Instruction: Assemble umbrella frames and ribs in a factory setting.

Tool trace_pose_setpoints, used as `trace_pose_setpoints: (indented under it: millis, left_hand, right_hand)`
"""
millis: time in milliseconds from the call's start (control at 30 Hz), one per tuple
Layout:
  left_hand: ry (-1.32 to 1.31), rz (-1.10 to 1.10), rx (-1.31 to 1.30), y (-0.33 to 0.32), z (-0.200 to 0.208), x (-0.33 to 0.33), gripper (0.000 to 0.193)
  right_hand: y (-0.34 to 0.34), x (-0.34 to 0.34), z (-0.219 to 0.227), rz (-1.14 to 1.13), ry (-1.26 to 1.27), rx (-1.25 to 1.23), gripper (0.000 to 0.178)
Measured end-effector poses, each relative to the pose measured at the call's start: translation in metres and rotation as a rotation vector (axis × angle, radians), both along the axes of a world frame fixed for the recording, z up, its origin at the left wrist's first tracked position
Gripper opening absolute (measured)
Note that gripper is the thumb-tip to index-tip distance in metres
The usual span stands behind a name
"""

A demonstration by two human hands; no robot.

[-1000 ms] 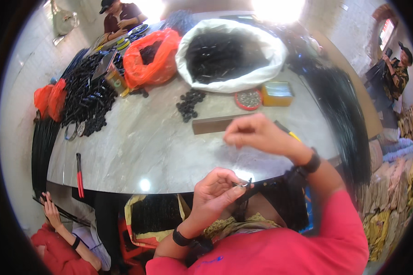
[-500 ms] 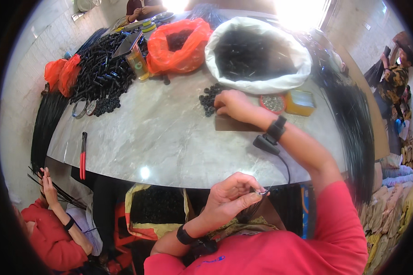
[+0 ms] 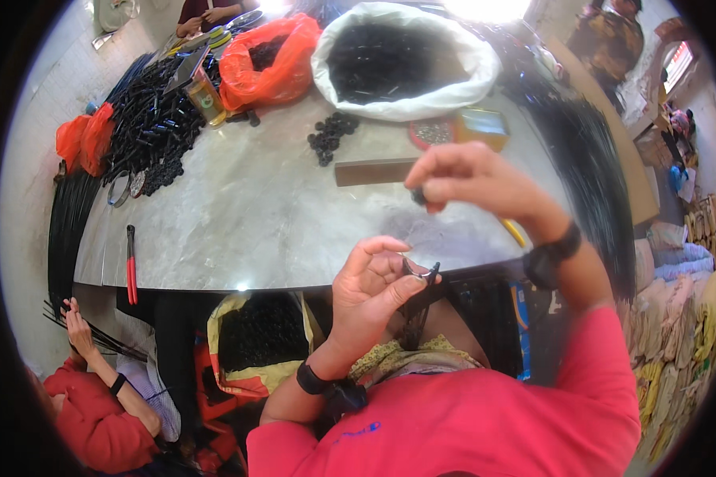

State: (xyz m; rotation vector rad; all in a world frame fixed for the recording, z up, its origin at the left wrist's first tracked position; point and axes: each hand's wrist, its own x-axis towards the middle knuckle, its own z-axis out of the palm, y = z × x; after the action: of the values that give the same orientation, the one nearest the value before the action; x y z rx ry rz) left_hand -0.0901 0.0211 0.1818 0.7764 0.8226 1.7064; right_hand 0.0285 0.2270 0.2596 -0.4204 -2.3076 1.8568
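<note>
While left hand (image 3: pixel 371 288) pinched dark strip (image 3: pixel 429 274) between thumb and fingers at near edge of table (image 3: pixel 254 207), right hand (image 3: pixel 481 183) gripped small black piece (image 3: pixel 418 195) in fingertips, near bar (image 3: pixel 370 174). Pile (image 3: pixel 331 138) lay beyond bar, sack (image 3: pixel 398 111) farther back.

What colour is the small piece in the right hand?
The small piece looks black, best seen in the head view.
</note>
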Motion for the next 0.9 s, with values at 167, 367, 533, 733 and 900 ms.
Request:
trace_pose_setpoints:
  millis: [167,367,533,733,900]
  left_hand:
    - [0.025,0.0,0.028,0.0,0.007,0.021,0.04]
    - [0.057,-0.006,0.072,-0.002,0.014,0.034,0.04]
    - [0.154,0.031,0.045,-0.002,0.016,0.039,0.038]
    - [0.111,0.006,0.033,-0.004,0.023,0.042,0.038]
    - [0.131,0.007,0.045,-0.006,0.022,0.041,0.038]
  right_hand:
    - [-0.039,0.047,-0.016,-0.032,0.172,-0.295,0.024]
    - [-0.057,0.066,-0.028,-0.072,0.202,-0.469,0.025]
    - [-0.061,0.071,-0.026,-0.034,0.205,-0.53,0.026]
    - [-0.065,0.072,-0.024,-0.046,0.211,-0.5,0.026]
    - [-0.067,0.072,-0.022,-0.047,0.19,-0.508,0.025]
